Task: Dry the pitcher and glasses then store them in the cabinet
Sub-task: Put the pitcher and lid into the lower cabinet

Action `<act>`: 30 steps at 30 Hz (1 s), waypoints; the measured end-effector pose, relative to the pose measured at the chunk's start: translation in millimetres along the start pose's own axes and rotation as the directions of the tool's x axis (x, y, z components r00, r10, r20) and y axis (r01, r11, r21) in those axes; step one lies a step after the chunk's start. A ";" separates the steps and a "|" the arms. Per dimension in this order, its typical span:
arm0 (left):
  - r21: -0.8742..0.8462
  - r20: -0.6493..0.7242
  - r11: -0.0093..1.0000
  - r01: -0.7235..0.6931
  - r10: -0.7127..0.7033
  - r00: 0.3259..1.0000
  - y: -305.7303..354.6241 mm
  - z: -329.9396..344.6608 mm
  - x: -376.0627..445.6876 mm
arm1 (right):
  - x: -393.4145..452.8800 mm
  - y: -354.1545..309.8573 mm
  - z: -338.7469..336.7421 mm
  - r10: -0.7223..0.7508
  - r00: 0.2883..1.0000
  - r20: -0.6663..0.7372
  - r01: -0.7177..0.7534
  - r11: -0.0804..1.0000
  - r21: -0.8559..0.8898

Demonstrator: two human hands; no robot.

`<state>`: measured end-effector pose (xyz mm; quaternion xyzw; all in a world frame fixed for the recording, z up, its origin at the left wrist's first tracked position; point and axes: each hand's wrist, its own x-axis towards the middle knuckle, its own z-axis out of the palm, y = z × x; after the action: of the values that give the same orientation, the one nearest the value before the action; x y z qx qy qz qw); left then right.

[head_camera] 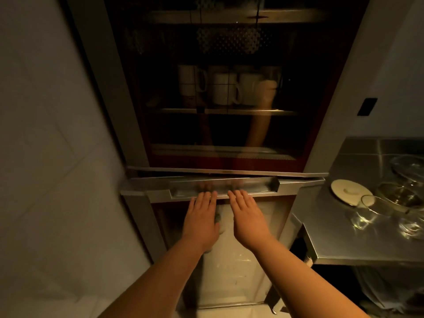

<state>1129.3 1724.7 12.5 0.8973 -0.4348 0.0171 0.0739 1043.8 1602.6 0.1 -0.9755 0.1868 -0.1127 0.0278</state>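
With both hands flat, fingers (207, 196) straight on the cabinet (128, 125) handle (220, 187), I'd pull evenly, clear of the glasses (367, 214).

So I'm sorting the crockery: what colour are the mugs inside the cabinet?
White mugs, seen through the cabinet's dark glass door in the head view.
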 end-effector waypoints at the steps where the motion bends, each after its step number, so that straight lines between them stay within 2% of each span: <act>1: 0.012 0.000 1.000 0.005 -0.005 1.000 3.6 1.0 -9.0 | -8.3 1.8 0.9 -0.018 1.000 0.009 0.018 1.000 -0.004; 6: 0.155 0.057 0.988 -0.022 0.013 0.998 27.4 -6.6 -44.6 | -44.9 13.1 -8.4 -0.104 0.993 0.054 0.107 0.992 -0.061; 8: 0.204 0.063 0.973 -0.106 0.095 0.993 33.1 -13.5 -53.7 | -59.7 16.6 -14.2 -0.114 0.991 0.069 0.119 0.990 -0.074; 11: 0.229 0.042 0.934 -0.275 0.273 0.961 36.0 -31.6 -58.3 | -76.2 17.7 -27.0 -0.055 0.998 0.033 0.056 0.998 -0.014; 14: 0.204 0.095 0.901 -0.383 0.371 0.924 35.3 -48.3 -53.5 | -79.9 14.7 -43.8 0.009 0.999 -0.042 -0.007 0.998 0.055; 18: 0.110 0.192 0.873 -0.475 0.450 0.872 38.0 -57.4 -50.9 | -87.8 6.5 -57.2 0.015 1.000 -0.020 -0.015 1.000 0.025; 23: -0.016 0.190 0.819 -0.574 0.566 0.802 52.2 -55.6 -52.3 | -112.7 7.3 -65.5 0.063 0.998 0.001 -0.063 0.998 0.006; 27: -0.043 0.189 0.772 -0.634 0.629 0.754 65.4 -55.3 -55.6 | -134.1 18.3 -77.5 0.078 0.996 0.035 -0.077 0.996 -0.036; 30: -0.056 0.197 0.763 -0.644 0.641 0.742 78.1 -53.5 -59.0 | -149.6 26.0 -84.4 0.090 0.993 0.078 -0.087 0.995 -0.043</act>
<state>1033.2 1730.8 69.0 0.6901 -0.7221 -0.0473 0.0112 879.7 1632.8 48.4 -0.9703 0.2309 -0.0688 0.0211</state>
